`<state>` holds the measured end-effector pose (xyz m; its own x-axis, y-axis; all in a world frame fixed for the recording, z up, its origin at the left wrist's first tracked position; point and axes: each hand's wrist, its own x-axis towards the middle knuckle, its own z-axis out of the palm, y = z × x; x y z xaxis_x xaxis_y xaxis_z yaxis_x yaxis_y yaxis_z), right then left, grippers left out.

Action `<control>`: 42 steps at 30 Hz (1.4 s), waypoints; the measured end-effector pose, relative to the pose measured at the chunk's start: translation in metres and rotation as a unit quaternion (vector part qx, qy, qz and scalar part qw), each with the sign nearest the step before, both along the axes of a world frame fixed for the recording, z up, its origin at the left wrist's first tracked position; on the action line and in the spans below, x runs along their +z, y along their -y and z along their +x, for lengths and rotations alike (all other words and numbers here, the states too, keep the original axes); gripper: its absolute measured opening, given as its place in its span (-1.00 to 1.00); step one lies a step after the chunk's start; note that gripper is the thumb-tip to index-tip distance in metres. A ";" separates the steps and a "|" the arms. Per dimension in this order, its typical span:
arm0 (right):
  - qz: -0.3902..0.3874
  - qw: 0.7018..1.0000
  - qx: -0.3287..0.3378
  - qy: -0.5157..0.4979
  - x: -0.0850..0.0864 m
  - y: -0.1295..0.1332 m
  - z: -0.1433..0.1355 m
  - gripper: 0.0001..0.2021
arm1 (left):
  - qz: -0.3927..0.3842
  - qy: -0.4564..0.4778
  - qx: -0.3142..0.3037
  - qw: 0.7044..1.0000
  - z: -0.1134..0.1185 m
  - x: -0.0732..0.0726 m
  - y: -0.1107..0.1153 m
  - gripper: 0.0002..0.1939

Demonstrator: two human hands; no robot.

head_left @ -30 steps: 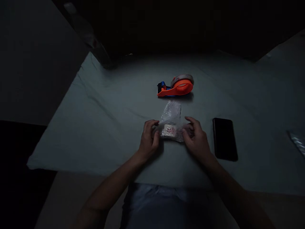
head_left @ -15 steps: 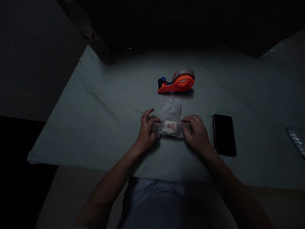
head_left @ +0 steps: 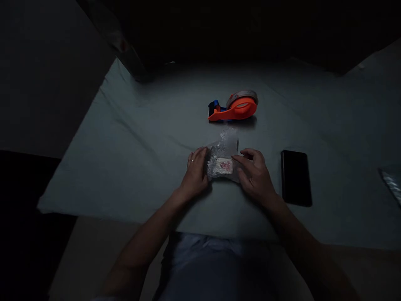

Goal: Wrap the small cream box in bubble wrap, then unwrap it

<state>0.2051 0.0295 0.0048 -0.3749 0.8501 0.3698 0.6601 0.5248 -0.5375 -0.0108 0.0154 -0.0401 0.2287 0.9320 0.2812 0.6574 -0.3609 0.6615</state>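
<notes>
A small white box (head_left: 224,166) with a reddish print on top lies on clear bubble wrap (head_left: 227,140). The wrap sticks out beyond the box on the far side and is folded up along its left end. My left hand (head_left: 196,169), a ring on one finger, presses the wrap's left edge with its fingers together. On the other side, my right hand (head_left: 254,172) has thumb and index finger at the wrap's right edge, the index fingertip reaching the box's upper right corner. Part of the wrap is hidden under the fingers.
An orange and blue tape dispenser (head_left: 234,109) with a roll of tape lies beyond the wrap. Right of my right hand is a black phone (head_left: 296,177). A shiny packet (head_left: 391,184) sits at the far right on the pale cloth (head_left: 134,167). A dark upright surface bounds the back.
My left fingers have come together and closed in on the wrap's left end, folding it toward the box. My right index finger has moved left onto the box's corner.
</notes>
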 end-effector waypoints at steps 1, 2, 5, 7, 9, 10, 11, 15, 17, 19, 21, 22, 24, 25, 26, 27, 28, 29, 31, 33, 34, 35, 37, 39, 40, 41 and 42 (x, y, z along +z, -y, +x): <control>0.002 1.000 0.009 0.005 0.000 0.001 -0.002 -0.68 | 0.000 0.001 -0.004 1.000 0.000 0.002 0.000 -0.12; 0.003 1.000 0.021 0.015 0.000 0.001 -0.004 -0.67 | 0.001 -0.001 -0.010 1.000 0.000 0.005 0.001 -0.12; -0.008 0.998 0.026 0.061 0.000 0.003 -0.011 -0.62 | 0.014 -0.013 -0.051 0.999 0.001 0.014 0.002 -0.13; -0.026 0.996 -0.006 0.088 0.000 0.004 -0.013 -0.56 | 0.025 -0.015 -0.072 0.997 0.002 0.018 0.003 -0.19; -0.052 0.993 -0.041 0.095 -0.002 0.003 -0.012 -0.52 | 0.020 -0.012 -0.047 0.999 0.002 0.019 0.003 -0.32; -0.064 0.992 -0.053 0.093 -0.003 0.002 -0.010 -0.51 | 0.008 -0.012 -0.015 1.000 0.002 0.018 0.003 -0.40; -0.072 0.992 -0.062 0.088 -0.005 0.000 -0.007 -0.52 | -0.007 -0.013 0.023 1.000 0.002 0.017 0.002 -0.47; -0.074 0.989 -0.100 0.079 -0.007 -0.006 0.003 -0.54 | -0.033 -0.026 0.124 0.991 -0.001 0.009 -0.001 -0.53; -0.071 0.987 -0.113 0.094 -0.007 -0.008 0.007 -0.54 | -0.025 -0.037 0.133 0.990 -0.003 0.006 -0.003 -0.55; -0.075 0.983 -0.125 0.114 -0.006 -0.011 0.011 -0.52 | -0.017 -0.047 0.144 0.988 -0.004 0.004 -0.004 -0.59; -0.087 0.978 -0.135 0.132 -0.007 -0.013 0.013 -0.48 | -0.013 -0.050 0.155 0.987 -0.005 0.003 -0.004 -0.62; -0.093 0.977 -0.137 0.138 -0.007 -0.013 0.014 -0.47 | -0.012 -0.048 0.159 0.986 -0.005 0.004 -0.005 -0.63; -0.092 0.976 -0.135 0.142 -0.007 -0.014 0.014 -0.48 | -0.008 -0.046 0.162 0.986 -0.006 0.006 -0.005 -0.64; -0.082 0.978 -0.132 0.138 -0.007 -0.014 0.014 -0.50 | -0.003 -0.047 0.160 0.986 -0.006 0.008 -0.005 -0.65; -0.067 0.981 -0.125 0.130 -0.006 -0.014 0.013 -0.53 | 0.006 -0.048 0.154 0.987 -0.005 0.011 -0.006 -0.67; -0.048 0.986 -0.114 0.116 -0.005 -0.013 0.013 -0.56 | 0.019 -0.046 0.144 0.988 -0.005 0.014 -0.006 -0.68; -0.029 0.990 -0.098 0.096 -0.003 -0.012 0.012 -0.60 | 0.035 -0.038 0.129 0.990 -0.005 0.017 -0.006 -0.69; -0.012 0.995 -0.076 0.070 -0.001 -0.011 0.011 -0.66 | 0.051 -0.021 0.110 0.992 -0.004 0.020 -0.006 -0.69; 0.006 1.000 -0.020 0.002 0.004 -0.009 0.010 -0.70 | 0.070 0.042 0.069 0.994 -0.005 0.025 -0.005 -0.62; -0.011 0.997 0.034 -0.064 0.008 -0.008 0.010 -0.66 | 0.050 0.113 0.021 0.992 -0.006 0.027 -0.004 -0.54; -0.032 0.994 0.057 -0.083 0.010 -0.007 0.010 -0.65 | 0.028 0.138 -0.004 0.990 -0.007 0.028 -0.004 -0.50; -0.059 0.991 0.077 -0.090 0.011 -0.007 0.011 -0.66 | 0.005 0.151 -0.028 0.988 -0.008 0.029 -0.003 -0.48; -0.126 0.983 0.113 -0.075 0.016 -0.008 0.013 -0.68 | -0.031 0.154 -0.070 0.985 -0.010 0.031 -0.003 -0.46; -0.188 0.970 0.150 -0.042 0.021 -0.009 0.017 -0.71 | -0.056 0.139 -0.105 0.983 -0.013 0.038 -0.002 -0.49; -0.217 0.962 0.168 -0.020 0.023 -0.009 0.019 -0.74 | -0.072 0.121 -0.123 0.982 -0.014 0.042 0.000 -0.53; -0.244 0.952 0.184 0.005 0.025 -0.009 0.022 -0.77 | -0.090 0.089 -0.140 0.982 -0.015 0.047 0.002 -0.58; -0.268 0.942 0.201 0.032 0.027 -0.009 0.026 -0.80 | -0.109 0.045 -0.155 0.981 -0.016 0.053 0.005 -0.64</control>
